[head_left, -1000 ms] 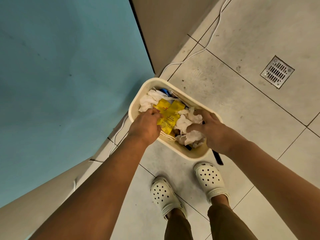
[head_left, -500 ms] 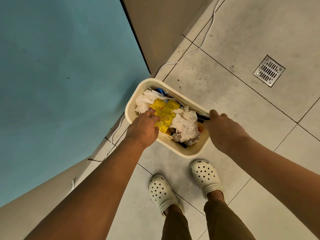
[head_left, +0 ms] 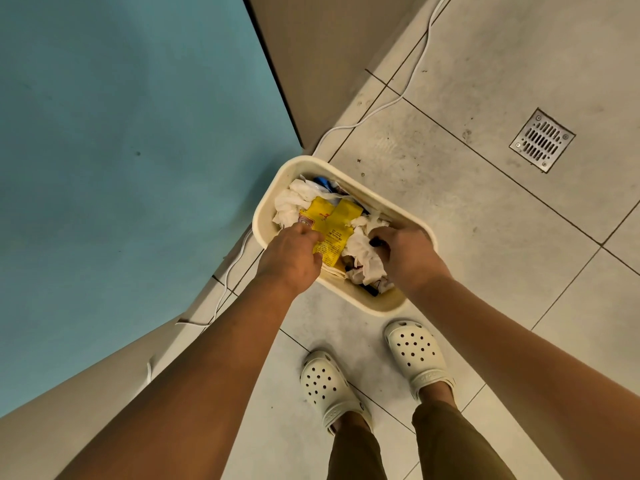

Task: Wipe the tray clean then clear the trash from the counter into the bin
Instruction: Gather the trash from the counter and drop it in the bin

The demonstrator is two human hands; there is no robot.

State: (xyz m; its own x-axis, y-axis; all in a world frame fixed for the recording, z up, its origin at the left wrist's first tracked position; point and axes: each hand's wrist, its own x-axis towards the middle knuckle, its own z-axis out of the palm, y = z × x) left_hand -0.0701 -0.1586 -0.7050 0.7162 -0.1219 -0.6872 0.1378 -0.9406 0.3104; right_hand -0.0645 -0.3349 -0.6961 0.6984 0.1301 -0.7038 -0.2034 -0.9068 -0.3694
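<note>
A cream plastic bin (head_left: 346,169) stands on the tiled floor beside the counter's base, full of trash. On top lie a yellow wrapper (head_left: 334,220) and crumpled white tissues (head_left: 363,252); more tissue (head_left: 289,202) fills the far left end. My left hand (head_left: 291,254) reaches into the bin, and its curled fingers pinch the near edge of the yellow wrapper. My right hand (head_left: 408,254) is inside the bin at the right, fingers curled into the white tissues. A small dark thing shows at its fingertips. No tray is in sight.
The teal counter top (head_left: 121,168) fills the left side, with its beige panel below. A white cable (head_left: 388,105) runs along the floor by the panel. A metal floor drain (head_left: 542,140) sits far right. My feet in pale clogs (head_left: 415,355) stand just before the bin.
My right hand left the trash for the bin's right rim, then came back in and dug into the white tissues. My left hand stayed on the yellow wrapper.
</note>
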